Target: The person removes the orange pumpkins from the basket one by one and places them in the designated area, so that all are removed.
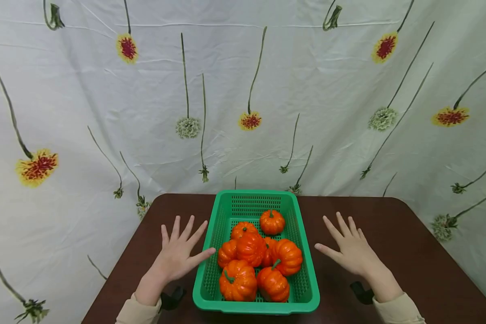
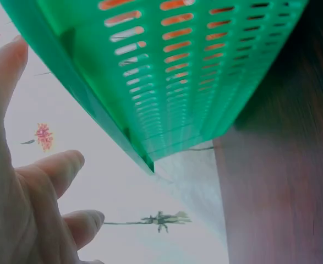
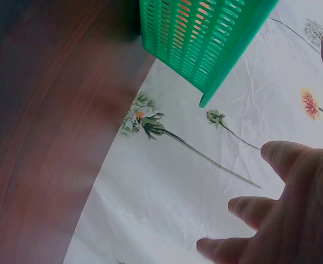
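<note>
pumpkins point(image 1: 251, 249) sit in the green basket point(image 1: 256, 307) on the counter point(image 1: 397, 234), between your left grip point(image 1: 177, 257) and right grip point(image 1: 353, 252), both spread wide.

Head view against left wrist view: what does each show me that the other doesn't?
Only the head view shows the right hand, the beige sleeves and the inside of the green basket, with the orange pumpkins seen from above.

Only the left wrist view shows the slotted outer wall on the basket's left side, up close.

Both show the basket, part or all of the left hand, the dark brown table, the floral cloth and orange inside the basket, just glimpses through slots at the wrist.
</note>
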